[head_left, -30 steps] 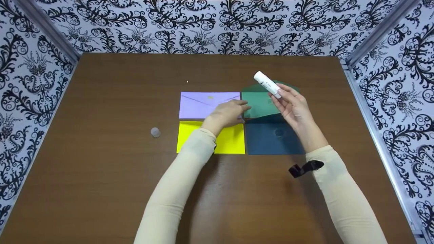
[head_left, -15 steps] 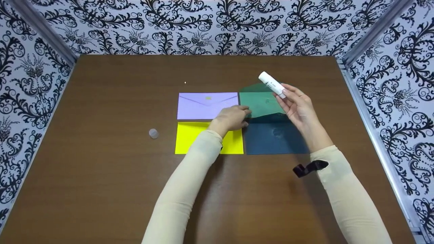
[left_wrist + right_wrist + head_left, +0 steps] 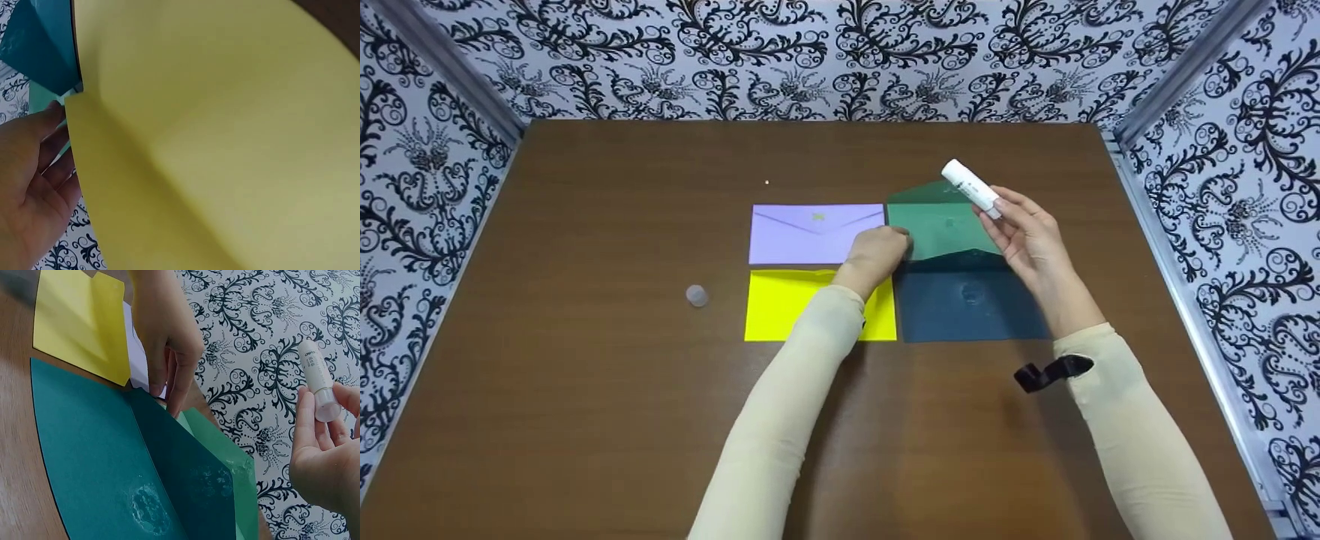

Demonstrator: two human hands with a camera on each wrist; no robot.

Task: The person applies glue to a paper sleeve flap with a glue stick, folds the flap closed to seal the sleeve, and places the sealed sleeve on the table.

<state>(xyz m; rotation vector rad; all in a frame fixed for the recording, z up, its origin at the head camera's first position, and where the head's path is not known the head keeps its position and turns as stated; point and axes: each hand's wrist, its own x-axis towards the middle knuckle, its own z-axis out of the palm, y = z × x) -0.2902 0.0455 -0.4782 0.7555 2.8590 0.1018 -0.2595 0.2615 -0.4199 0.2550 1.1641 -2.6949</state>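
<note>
1. Above the far side of the blue envelope, my right hand pinched the glue stick between thumb and fingers.
2. My left hand reached to the blue envelope's far left corner; I couldn't tell whether it pinched any paper there.
3. Done, I judged: the purple envelope, diagonally beyond the blue one to the left, had its flap down, though maybe not stuck.
4. Left, I judged: the green envelope just beyond, the yellow envelope just to the left and the blue one itself lay unclosed. The cap sat on the counter, well to the blue envelope's left.
5. My right wrist's view showed glossy patches, probably glue, on the blue envelope and the green flap; the head view gave only a faint ring on the blue. My left wrist's view showed the yellow flap close up, but no glue stick.
</note>
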